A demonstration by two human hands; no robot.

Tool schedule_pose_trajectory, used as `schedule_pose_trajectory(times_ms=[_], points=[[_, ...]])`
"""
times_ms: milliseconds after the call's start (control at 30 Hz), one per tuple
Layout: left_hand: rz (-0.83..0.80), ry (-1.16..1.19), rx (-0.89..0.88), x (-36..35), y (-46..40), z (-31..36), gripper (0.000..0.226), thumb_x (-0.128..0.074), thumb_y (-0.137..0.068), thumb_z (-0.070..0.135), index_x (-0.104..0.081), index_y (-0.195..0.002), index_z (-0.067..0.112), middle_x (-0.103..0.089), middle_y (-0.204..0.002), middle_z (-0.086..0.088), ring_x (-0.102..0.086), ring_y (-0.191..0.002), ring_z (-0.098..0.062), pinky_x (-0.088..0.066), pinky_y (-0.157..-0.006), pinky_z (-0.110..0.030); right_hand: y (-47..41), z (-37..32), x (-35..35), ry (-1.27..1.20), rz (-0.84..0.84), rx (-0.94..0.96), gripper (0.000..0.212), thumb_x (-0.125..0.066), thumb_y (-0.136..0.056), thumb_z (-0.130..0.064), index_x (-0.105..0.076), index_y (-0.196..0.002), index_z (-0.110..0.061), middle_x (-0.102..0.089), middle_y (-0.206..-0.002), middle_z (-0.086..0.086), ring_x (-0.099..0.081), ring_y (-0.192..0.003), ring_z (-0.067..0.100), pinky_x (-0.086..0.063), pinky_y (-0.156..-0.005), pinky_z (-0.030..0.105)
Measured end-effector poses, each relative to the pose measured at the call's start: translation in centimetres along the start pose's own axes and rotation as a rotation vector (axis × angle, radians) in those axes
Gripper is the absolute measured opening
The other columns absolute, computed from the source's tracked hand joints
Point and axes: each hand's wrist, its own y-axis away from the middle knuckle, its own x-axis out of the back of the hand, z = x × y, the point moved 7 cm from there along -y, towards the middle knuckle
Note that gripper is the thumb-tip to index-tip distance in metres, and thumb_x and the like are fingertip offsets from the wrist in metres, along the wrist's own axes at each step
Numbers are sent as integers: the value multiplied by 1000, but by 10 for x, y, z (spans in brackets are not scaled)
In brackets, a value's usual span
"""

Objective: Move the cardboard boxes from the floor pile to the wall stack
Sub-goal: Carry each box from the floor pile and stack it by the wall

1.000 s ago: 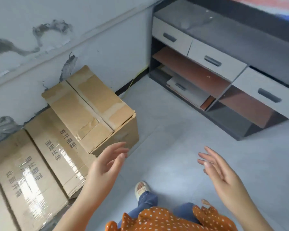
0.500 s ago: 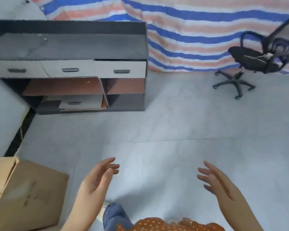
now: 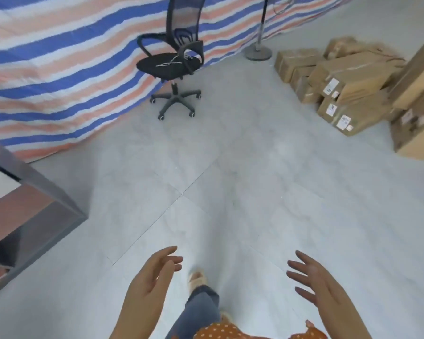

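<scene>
A pile of several brown cardboard boxes (image 3: 348,79) with white labels lies on the grey floor at the upper right, and taller boxes (image 3: 419,111) stand against the right edge. My left hand (image 3: 154,277) and my right hand (image 3: 316,282) hover low in the view, palms facing each other, fingers relaxed and holding nothing. Both hands are far from the pile. The wall stack is out of view.
A black office chair (image 3: 174,62) on castors stands ahead to the left before a blue, white and orange striped tarp (image 3: 47,69). A lamp stand base (image 3: 258,53) sits near the boxes. The grey cabinet corner (image 3: 42,192) juts in at the left. My foot (image 3: 197,280) steps on bare floor tiles.
The view has swung right, away from the wall stack and cabinet, and the floor pile has come into sight. Both hands stay empty and spread.
</scene>
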Motion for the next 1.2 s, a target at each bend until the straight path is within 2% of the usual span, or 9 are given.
schedule_pose_trajectory(times_ms=[300, 567, 733, 833, 933, 1100, 1200], points=[[-232, -52, -119, -110, -119, 85, 27, -46, -97, 8, -66, -105, 23, -73, -96, 9, -68, -89, -7, -48, -95, -42, -66, -22, 67, -128, 271, -41, 29, -38, -100, -17, -63, -114, -23, -70, -108, -3, -66, -102, 15, -48, -89, 36], [-396, -63, -215, -198, -233, 178, 27, -45, -96, 7, -67, -105, 20, -73, -97, 5, -69, -89, -9, -48, -94, -41, -175, -99, 100, -190, 399, 55, 30, -38, -99, -23, -63, -116, -25, -71, -107, -6, -68, -99, 9, -49, -85, 31], [-501, -134, -233, -266, -276, 211, 27, -45, -96, 6, -68, -102, 20, -74, -95, 5, -69, -87, -9, -49, -92, -41, -204, -102, 132, -247, 498, 11, 29, -40, -98, -21, -65, -114, -24, -72, -105, -5, -68, -99, 11, -49, -89, 34], [-579, -182, -228, -322, -290, 228, 26, -47, -96, 8, -68, -102, 21, -74, -95, 6, -69, -88, -9, -48, -94, -43, -219, -93, 170, -313, 597, -43, 29, -39, -99, -18, -66, -110, -18, -71, -106, 1, -67, -99, 19, -48, -88, 39], [-624, -198, -231, -381, -299, 244, 25, -47, -96, 9, -68, -102, 21, -74, -95, 6, -69, -89, -10, -48, -94, -42, -244, -90, 214, -354, 632, -75, 29, -37, -100, -14, -65, -108, -14, -70, -105, 7, -66, -97, 22, -47, -83, 37], [-645, -163, -251, -494, -300, 278, 25, -47, -96, 8, -67, -102, 20, -74, -95, 6, -69, -87, -10, -50, -86, -34, -288, -109, 315, -291, 638, -48, 28, -39, -99, -19, -66, -108, -22, -72, -104, -2, -68, -97, 15, -49, -88, 36], [-675, -137, -272, -566, -285, 303, 25, -47, -95, 7, -68, -101, 20, -73, -95, 7, -69, -88, -10, -51, -85, -33, -308, -125, 385, -253, 651, -15, 30, -39, -99, -21, -67, -109, -24, -74, -100, -4, -70, -94, 11, -50, -87, 35]])
